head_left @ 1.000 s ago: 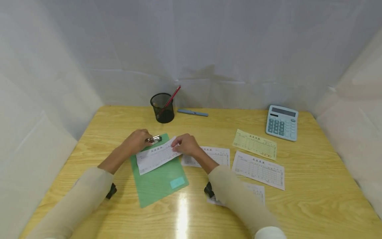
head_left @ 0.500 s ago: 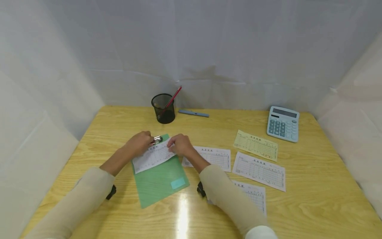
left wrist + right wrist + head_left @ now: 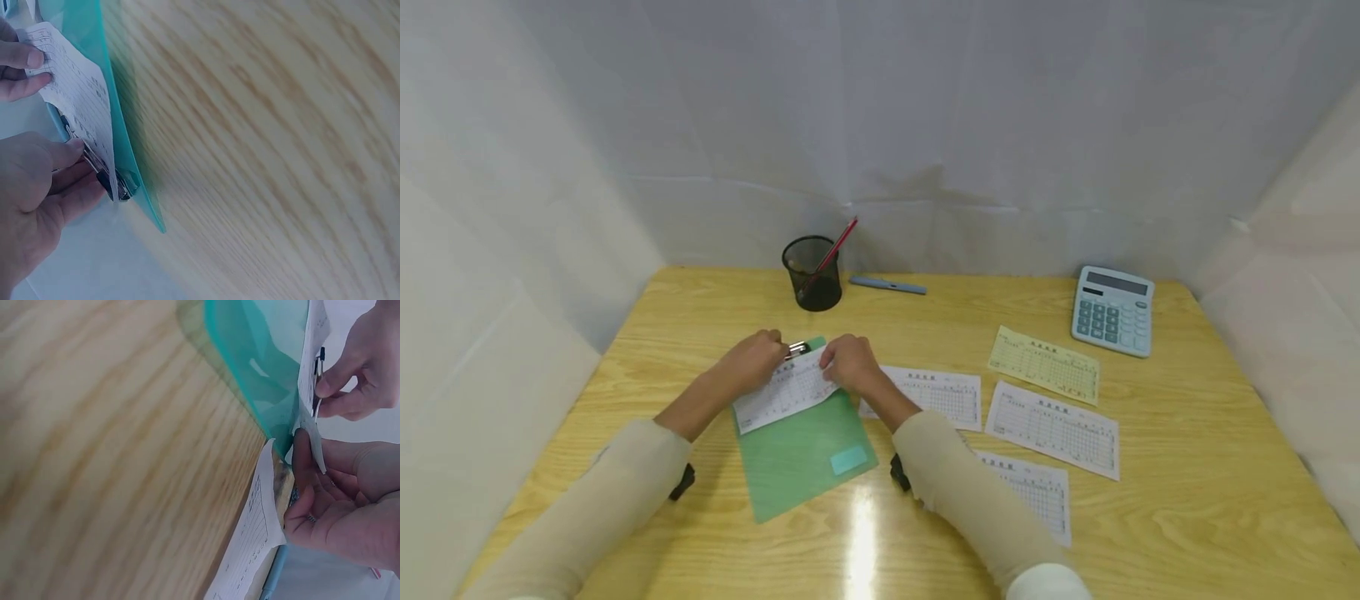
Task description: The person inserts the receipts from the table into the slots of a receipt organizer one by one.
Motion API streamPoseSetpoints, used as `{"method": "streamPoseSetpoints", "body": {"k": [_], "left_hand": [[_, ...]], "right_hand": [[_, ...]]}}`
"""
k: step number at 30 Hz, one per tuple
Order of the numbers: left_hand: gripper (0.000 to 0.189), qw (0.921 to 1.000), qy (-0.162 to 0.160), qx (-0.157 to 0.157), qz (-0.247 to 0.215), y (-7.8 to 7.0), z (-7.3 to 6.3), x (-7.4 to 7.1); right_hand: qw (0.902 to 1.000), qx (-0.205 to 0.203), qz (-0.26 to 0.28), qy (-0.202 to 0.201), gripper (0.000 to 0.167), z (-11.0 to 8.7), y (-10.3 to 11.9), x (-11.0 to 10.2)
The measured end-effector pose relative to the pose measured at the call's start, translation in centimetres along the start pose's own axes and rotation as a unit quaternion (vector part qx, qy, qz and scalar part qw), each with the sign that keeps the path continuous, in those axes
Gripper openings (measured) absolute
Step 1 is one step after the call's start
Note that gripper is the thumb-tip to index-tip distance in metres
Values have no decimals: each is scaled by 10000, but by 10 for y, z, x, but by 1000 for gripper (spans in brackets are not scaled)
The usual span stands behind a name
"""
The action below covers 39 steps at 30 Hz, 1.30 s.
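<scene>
A green translucent clipboard (image 3: pixel 805 458) lies on the wooden table with a light blue label near its lower right corner. My left hand (image 3: pixel 751 363) pinches the metal clip (image 3: pixel 94 159) at the board's top edge, thumb on one side and fingers on the other. A white printed form (image 3: pixel 786 392) lies slanted over the upper part of the board, its top edge at the clip. My right hand (image 3: pixel 850 365) pinches the right end of that form between thumb and fingers. In the right wrist view, the form (image 3: pixel 306 381) stands edge-on between both hands.
Several forms lie to the right: white ones (image 3: pixel 1052 429) and a yellow one (image 3: pixel 1045 364). Behind stand a black mesh pen cup (image 3: pixel 816 287) with a red pencil and a blue pen (image 3: pixel 887 285). A calculator (image 3: pixel 1112 312) sits at the back right.
The white form has moved left and up toward the clip, with my right hand still pinching its end. My left hand has stayed at the clip, shifting slightly right.
</scene>
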<state>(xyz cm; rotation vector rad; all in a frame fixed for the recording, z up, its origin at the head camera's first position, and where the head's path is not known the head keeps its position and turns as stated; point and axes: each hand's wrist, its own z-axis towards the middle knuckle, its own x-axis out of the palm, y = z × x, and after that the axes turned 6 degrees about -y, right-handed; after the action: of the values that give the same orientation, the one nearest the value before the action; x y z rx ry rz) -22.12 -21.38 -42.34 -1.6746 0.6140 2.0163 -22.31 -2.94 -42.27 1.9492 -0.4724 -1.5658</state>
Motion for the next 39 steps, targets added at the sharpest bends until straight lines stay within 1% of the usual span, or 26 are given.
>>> {"method": "streamPoseSetpoints", "body": {"k": [3,11,17,25,32,35,39], "left_hand": [[10,10000,-21,20,-60,0,0,-1],[13,9998,55,-77,-156,-1,-1,0],[14,9999,-5,-57,-86,-2,-1,0],[15,9999,90,-108,-19,-3,-2,-1],[12,9992,246,-315,-39,-3,-2,-3],[10,9990,220,-376,-88,-3,-1,-3],[9,9982,186,-482,-292,0,0,-3]], "right_hand": [[9999,-27,-103,9,8,2,1,0],[9989,-250,-396,70,10,8,5,1],[9995,-182,-243,75,13,12,7,2],[9995,-92,-301,71,11,17,10,4],[9988,-225,-437,48,10,18,12,4],[9984,-287,-488,34,9,17,12,4],[9986,-249,-463,60,9,16,11,1]]}}
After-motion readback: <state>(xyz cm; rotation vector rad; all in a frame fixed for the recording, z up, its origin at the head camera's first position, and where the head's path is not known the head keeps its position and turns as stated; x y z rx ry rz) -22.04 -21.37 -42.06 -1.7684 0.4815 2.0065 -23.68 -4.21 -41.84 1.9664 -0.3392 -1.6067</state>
